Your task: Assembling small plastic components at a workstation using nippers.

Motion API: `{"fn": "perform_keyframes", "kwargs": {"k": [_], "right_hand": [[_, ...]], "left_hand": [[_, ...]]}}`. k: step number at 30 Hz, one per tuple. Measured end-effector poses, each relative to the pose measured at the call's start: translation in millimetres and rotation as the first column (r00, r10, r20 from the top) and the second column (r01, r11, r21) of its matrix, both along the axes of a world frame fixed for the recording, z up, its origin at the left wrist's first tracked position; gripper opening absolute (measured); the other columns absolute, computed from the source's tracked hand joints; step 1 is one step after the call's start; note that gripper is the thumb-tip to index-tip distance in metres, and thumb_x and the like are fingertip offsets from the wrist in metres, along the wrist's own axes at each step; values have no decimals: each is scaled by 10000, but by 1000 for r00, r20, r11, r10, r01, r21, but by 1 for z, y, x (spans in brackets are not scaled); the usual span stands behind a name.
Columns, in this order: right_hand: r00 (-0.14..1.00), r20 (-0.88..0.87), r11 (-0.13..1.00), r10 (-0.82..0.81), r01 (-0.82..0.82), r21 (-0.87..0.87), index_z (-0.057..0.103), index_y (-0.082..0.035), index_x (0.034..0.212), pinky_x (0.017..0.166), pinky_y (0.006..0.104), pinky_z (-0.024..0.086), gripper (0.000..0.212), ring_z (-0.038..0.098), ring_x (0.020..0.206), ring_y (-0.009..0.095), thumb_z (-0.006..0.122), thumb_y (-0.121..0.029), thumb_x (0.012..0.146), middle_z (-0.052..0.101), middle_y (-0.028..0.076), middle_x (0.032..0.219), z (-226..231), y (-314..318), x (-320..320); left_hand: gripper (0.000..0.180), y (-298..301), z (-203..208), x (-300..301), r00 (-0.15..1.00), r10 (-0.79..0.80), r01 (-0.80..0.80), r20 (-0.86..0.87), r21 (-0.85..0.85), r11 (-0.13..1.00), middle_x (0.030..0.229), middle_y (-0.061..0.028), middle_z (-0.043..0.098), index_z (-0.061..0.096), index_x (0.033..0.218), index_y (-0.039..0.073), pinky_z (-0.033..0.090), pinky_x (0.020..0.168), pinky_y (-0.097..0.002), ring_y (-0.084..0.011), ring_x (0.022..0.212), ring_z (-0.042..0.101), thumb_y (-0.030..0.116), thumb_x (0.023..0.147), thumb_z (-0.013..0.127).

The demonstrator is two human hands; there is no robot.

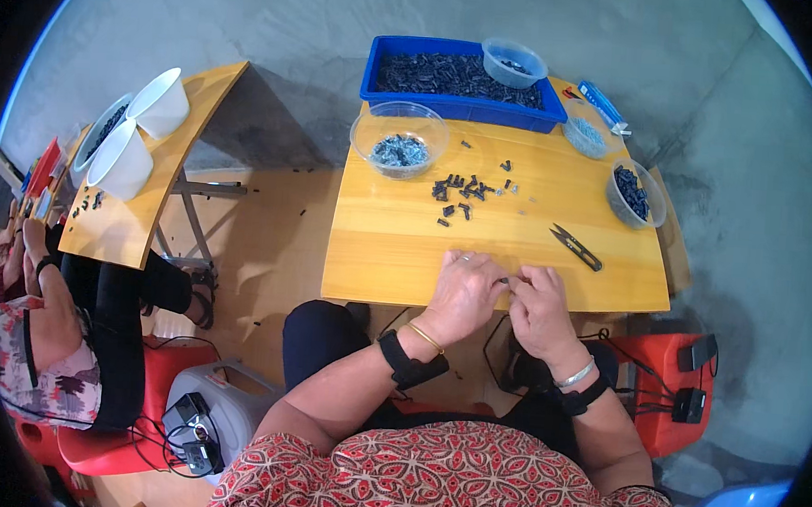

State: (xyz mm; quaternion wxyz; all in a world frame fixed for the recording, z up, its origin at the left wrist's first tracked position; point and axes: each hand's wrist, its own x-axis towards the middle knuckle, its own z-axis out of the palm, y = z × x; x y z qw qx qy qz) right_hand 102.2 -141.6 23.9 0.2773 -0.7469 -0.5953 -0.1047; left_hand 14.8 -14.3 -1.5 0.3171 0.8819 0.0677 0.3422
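Over the near edge of the wooden table (367, 274), my left hand (464, 296) pinches a small black plastic piece (504, 281) between thumb and fingertips. My right hand (544, 310) meets it there, its fingers drawn together at the piece; whatever they grip is too small to make out. Beyond my hands lies a loose group of small black plastic pieces (464, 211). A pair of black thread snips (577, 246) rests to the right of them. The round clear bowl (361, 149) behind the group holds small clear and bluish parts (400, 151).
At the table's back stands a blue tray (470, 112) full of black pieces, a clear tub (515, 72) on its corner. Along the right are a tub of light-blue bits (585, 137) and a tub of black pieces (631, 195). A co-worker (56, 344) sits left at another table (162, 211).
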Motion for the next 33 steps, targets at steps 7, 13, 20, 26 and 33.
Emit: {"fn": "perform_keyframes", "kwargs": {"k": [7, 13, 20, 26, 33], "right_hand": [[907, -419, 960, -45, 156, 233, 564, 15, 884, 635, 325, 453, 163, 568, 684, 258, 436, 25, 784, 572, 151, 752, 0, 36, 17], [928, -366, 960, -71, 163, 228, 580, -13, 789, 638, 380, 437, 183, 546, 673, 282, 421, 33, 711, 588, 137, 730, -31, 61, 22], [952, -299, 955, -65, 146, 258, 577, -20, 728, 621, 387, 430, 166, 542, 675, 288, 425, 35, 691, 590, 134, 703, -28, 64, 18], [802, -597, 918, -30, 258, 301, 571, -18, 706, 663, 384, 425, 150, 529, 678, 298, 438, 44, 675, 583, 128, 697, -31, 66, 23], [959, -243, 921, -144, 220, 323, 498, -56, 569, 602, 398, 374, 117, 473, 654, 303, 443, 23, 635, 523, 110, 621, -32, 65, 22]], "left_hand": [[50, -1, 0, -3, 1000, 4, -5, 29, 23, 1000, 694, -87, 552, 596, 701, 72, 357, 704, -352, -263, 695, 533, 48, 660, 613], [38, -2, -3, -2, 1000, 1, -1, 0, 28, 1000, 667, -98, 516, 564, 640, 59, 344, 697, -367, -271, 695, 516, 40, 657, 593], [54, -6, 0, -4, 997, 83, -83, -4, 13, 997, 660, -89, 530, 538, 617, 49, 339, 699, -373, -272, 686, 520, 30, 630, 587], [70, -8, -2, 1, 998, 66, -66, 10, 20, 998, 654, -86, 541, 536, 599, 56, 339, 709, -367, -268, 675, 521, 44, 633, 597], [98, -7, -2, 0, 999, 48, -48, -14, -7, 999, 619, -81, 529, 517, 574, 60, 341, 687, -360, -269, 627, 506, 38, 615, 603]]}}
